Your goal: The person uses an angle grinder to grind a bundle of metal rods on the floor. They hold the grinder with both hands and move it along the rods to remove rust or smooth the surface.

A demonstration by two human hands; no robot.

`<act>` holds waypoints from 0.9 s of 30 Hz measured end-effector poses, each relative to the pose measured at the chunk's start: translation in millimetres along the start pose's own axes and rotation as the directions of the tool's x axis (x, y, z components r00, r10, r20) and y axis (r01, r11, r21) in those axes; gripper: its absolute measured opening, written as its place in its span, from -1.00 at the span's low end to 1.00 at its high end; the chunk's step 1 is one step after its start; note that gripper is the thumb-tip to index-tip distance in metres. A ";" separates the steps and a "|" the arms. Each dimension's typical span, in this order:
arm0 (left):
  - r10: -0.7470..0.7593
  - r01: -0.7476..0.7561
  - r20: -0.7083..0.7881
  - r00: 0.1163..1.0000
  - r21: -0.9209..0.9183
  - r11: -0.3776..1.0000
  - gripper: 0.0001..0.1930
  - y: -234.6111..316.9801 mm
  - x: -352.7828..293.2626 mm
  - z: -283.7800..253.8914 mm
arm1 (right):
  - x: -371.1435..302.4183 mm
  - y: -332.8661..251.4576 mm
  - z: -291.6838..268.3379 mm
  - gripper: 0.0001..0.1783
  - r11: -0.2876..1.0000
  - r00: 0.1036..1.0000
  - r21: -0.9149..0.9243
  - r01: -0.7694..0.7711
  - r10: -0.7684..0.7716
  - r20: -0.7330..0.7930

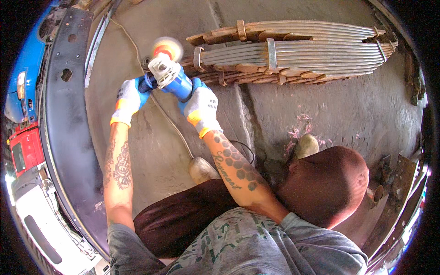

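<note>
One blue angle grinder (178, 86) with a pale metal head is held just left of the leaf-spring stack (321, 57); how high it hangs over the floor (137, 176) cannot be told. Gloved, the left hand (134, 97) curls around what looks like the side handle, and the right hand (200, 106), just below the stack's left end, wraps the blue motor body, so each grip is drawn in around the tool. The grinder should handle as stiff, fairly heavy and smooth, apt to twist while running, which makes handle and body the sound places to hold. Its disc (167, 48), an orange-centred blur beside the stack's left end, appears to be spinning and wants fingers well away. The stack's rusty, stepped leaf ends are the hard edges nearest the disc. A pale cable (172, 121) trails along the floor left of the stack and could snag; whether it feeds the grinder is unclear. Sideways room lies between the stack and a long black beam (73, 142) well to its left, with more on the stack's near side, toward the person's shoes (204, 169).
</note>
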State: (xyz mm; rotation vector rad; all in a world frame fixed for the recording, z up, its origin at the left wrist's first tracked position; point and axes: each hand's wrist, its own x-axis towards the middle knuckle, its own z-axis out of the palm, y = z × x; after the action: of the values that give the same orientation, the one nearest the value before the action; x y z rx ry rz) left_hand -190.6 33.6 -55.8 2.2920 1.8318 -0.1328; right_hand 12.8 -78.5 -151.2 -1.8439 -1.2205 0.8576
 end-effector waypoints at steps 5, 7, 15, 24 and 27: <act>0.043 -0.043 -0.021 0.999 -0.008 0.999 -0.70 -4.9 -1.4 7.2 | -7.0 1.3 -2.0 -0.33 1.000 1.000 0.006 -0.002 0.002 0.019; 0.057 -0.057 -0.003 0.998 0.012 0.998 -0.70 -1.8 1.7 5.8 | -6.4 4.9 -2.2 -0.30 1.000 1.000 0.001 -0.006 0.006 0.014; 0.035 -0.034 -0.014 0.999 0.041 0.999 -0.71 17.2 -7.2 -0.3 | -8.5 11.9 4.7 -0.31 1.000 0.999 0.012 0.006 -0.005 -0.038; 0.070 -0.069 -0.003 0.998 0.112 0.991 -0.73 31.6 -6.7 -5.5 | -9.1 17.8 1.0 -0.45 0.997 0.987 0.068 0.037 -0.026 -0.155; 0.091 -0.089 -0.010 0.996 0.119 0.989 -0.72 30.3 -8.1 -2.1 | -9.7 18.2 -1.7 -0.44 0.998 0.994 0.064 -0.001 0.008 -0.111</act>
State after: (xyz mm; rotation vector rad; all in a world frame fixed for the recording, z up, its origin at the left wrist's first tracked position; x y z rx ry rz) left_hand -163.2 20.0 -49.0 2.4582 1.7686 -0.2161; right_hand 19.1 -92.8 -164.8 -1.8187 -1.1073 0.7768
